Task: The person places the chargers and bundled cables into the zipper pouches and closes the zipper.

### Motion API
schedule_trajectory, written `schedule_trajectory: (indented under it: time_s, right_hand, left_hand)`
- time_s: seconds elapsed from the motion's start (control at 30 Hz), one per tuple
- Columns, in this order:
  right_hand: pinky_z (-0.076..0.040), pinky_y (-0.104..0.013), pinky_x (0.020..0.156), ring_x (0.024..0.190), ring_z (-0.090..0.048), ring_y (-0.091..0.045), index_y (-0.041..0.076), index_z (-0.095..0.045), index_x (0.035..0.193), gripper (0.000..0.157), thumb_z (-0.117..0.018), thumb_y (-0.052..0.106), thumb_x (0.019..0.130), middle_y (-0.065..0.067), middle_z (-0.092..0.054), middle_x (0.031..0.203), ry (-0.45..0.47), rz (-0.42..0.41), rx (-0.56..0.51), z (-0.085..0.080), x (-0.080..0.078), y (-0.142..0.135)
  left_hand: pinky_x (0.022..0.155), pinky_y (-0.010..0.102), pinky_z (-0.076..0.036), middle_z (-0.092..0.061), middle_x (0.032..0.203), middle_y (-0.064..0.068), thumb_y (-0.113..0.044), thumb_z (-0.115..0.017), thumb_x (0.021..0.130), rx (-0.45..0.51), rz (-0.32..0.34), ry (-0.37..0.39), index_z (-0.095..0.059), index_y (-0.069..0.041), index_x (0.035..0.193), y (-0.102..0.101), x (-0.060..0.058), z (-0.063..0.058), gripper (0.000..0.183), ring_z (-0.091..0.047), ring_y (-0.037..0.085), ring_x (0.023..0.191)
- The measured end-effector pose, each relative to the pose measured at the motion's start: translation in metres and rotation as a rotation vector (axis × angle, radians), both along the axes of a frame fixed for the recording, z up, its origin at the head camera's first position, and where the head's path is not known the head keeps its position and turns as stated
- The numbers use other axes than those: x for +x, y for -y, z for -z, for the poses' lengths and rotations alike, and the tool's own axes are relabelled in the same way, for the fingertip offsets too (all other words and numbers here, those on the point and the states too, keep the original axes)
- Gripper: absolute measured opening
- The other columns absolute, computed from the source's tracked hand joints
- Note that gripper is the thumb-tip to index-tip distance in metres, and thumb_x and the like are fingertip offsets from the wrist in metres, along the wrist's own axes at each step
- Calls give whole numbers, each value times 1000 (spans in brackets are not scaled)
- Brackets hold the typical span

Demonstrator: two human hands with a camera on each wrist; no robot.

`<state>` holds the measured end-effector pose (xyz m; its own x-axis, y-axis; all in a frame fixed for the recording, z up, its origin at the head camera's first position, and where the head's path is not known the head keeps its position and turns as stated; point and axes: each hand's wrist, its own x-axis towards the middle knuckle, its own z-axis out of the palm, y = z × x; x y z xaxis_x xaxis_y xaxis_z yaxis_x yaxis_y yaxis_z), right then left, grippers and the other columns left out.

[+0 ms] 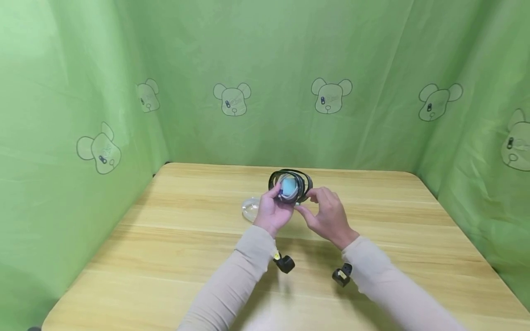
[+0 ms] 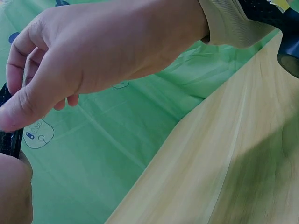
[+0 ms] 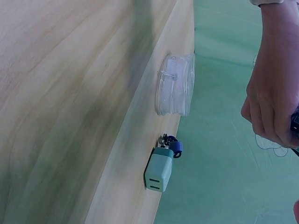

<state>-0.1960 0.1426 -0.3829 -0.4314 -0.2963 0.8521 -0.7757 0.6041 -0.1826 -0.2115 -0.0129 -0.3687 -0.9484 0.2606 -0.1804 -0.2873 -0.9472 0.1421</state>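
My left hand (image 1: 274, 214) holds a round, black-edged case (image 1: 304, 184), its thumb over the near side. My right hand (image 1: 329, 214) pinches the case's right edge between thumb and fingers; in the left wrist view this right hand (image 2: 70, 70) meets the black edge (image 2: 10, 144) at the frame's side. Within the case's outline a pale blue-green block (image 1: 289, 186) shows; I cannot tell whether it is inside or behind. In the right wrist view a mint charger (image 3: 159, 170) with two slots lies on the table, with a dark blue tag (image 3: 175, 148) beside it.
A clear, round zip pouch (image 1: 250, 209) stands on the wooden table (image 1: 186, 257), left of the hands. Green curtains (image 1: 281, 133) with bear heads hang on three sides. Black cameras sit on both wrists, one being the right-hand camera (image 1: 342, 275).
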Motion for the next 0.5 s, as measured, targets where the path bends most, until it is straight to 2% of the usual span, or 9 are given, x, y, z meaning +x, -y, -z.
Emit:
schedule_trajectory:
  time_s: [0.1,0.2,0.33,0.5]
  right_hand:
    - [-46,-41,61,68,-53,-28,-4,-57,92,42,-81,23,70,-14,-57,78,-14,21,-7,0,-1,1]
    - [-45,-41,60,68,-53,-29,-4,-57,92,38,-81,17,70,-15,-57,77,-24,39,-10,1,-1,1]
    - [-44,-40,59,69,-54,-29,-3,-57,92,29,-75,12,75,-14,-57,78,-26,52,-4,1,-1,1]
    - [-44,-40,60,70,-54,-30,-3,-57,93,24,-67,17,83,-14,-57,80,-44,51,7,1,-1,0]
  left_hand:
    - [109,35,-38,-40,146,18,-12,-46,100,3,1,3,-39,-7,144,-1,-1,0,45,-40,30,134]
    - [108,35,-38,-40,145,18,-12,-46,100,5,5,10,-39,-7,144,-2,-1,0,45,-41,30,133]
    - [106,35,-41,-41,144,19,-13,-47,100,-2,12,16,-39,-7,144,-2,-1,1,45,-43,30,132]
    - [105,34,-42,-42,143,18,-13,-47,100,-19,6,11,-41,-8,143,-2,-1,2,44,-43,30,131]
